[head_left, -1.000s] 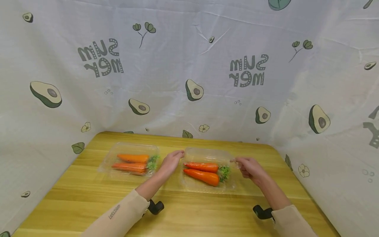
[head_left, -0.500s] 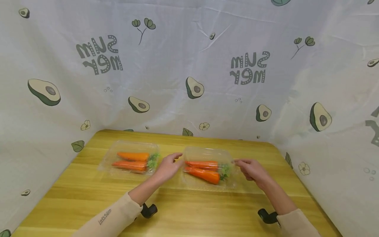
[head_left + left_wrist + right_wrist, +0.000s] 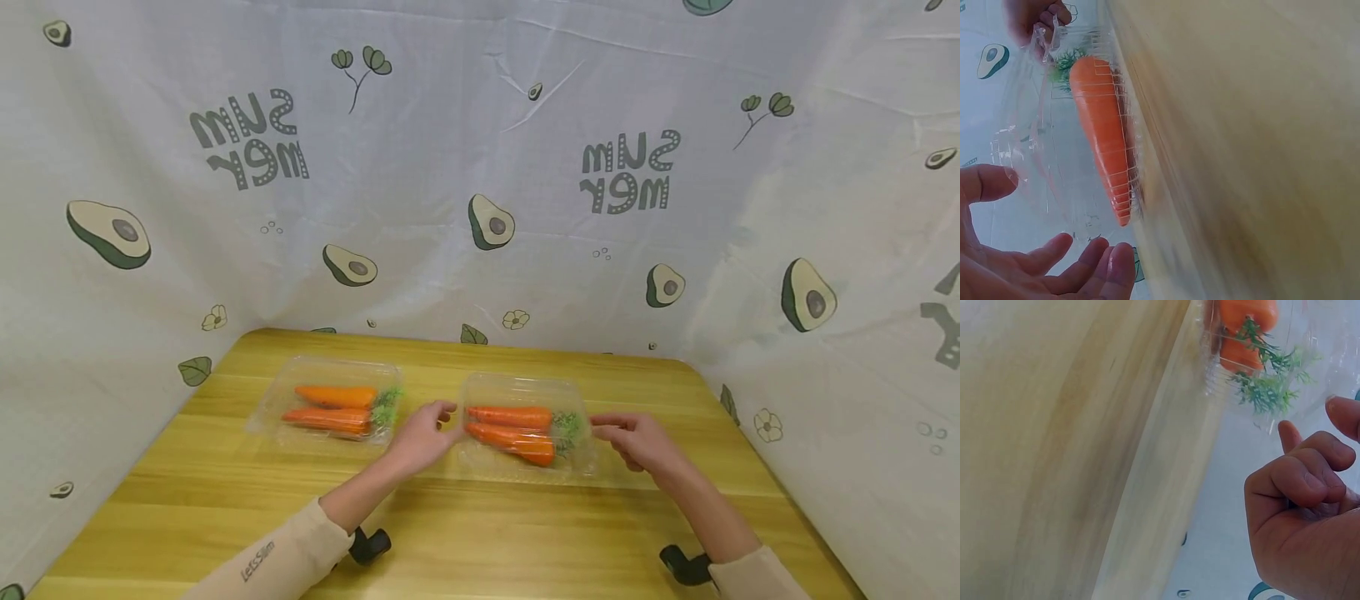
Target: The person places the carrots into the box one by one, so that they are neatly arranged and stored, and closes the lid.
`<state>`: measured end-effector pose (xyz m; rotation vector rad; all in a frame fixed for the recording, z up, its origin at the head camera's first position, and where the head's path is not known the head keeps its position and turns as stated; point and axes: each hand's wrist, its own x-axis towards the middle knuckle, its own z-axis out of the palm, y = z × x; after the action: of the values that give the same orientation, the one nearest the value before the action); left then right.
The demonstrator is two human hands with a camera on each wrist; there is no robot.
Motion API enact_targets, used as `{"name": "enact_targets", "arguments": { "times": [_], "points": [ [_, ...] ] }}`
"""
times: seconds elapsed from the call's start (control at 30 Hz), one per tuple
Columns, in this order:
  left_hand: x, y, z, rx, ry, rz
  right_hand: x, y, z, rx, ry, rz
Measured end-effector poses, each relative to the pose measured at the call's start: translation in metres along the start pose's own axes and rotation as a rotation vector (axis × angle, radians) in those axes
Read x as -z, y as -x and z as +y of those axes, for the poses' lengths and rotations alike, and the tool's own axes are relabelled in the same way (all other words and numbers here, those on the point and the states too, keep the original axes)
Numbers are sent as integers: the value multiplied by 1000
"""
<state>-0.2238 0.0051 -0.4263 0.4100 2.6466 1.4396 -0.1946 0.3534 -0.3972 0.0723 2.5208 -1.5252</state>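
A clear plastic clamshell box (image 3: 525, 386) lies on the table with its lid down over two carrots (image 3: 510, 442) and their green sprigs (image 3: 567, 427). At its left end is my left hand (image 3: 422, 437), fingers spread and loosely bent, thumb close to the plastic. In the left wrist view nothing sits between that thumb and the fingers. My right hand (image 3: 637, 442) is at the opposite end, its index fingertip right at the box edge. The right wrist view shows the other fingers of this hand (image 3: 1297, 494) curled inward, holding nothing.
A second clear box (image 3: 345, 368), also with two carrots (image 3: 333, 417) and greens, lies to the left. The wooden table (image 3: 480, 533) backs onto a printed curtain (image 3: 420, 167). Black wrist mounts (image 3: 371, 546) stick out below the sleeves.
The right box's lid has come down over the carrots and greens. The right hand has let go of its corner and slid nearer; the left hand has drawn back slightly left and nearer.
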Motion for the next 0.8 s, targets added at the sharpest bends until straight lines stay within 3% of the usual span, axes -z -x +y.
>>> {"name": "enact_targets", "arguments": {
  "times": [0.37,0.5,0.67,0.8],
  "points": [
    [3,5,-1,26,-8,-95,-2,6,6,-12,24,-28],
    [4,5,-4,26,-19,-163,-1,7,9,-37,7,-69],
    [5,4,-5,53,54,-267,-1,9,9,-44,-2,-142],
    [5,4,-5,79,131,-331,-1,10,7,-67,10,-152]
  ]
}}
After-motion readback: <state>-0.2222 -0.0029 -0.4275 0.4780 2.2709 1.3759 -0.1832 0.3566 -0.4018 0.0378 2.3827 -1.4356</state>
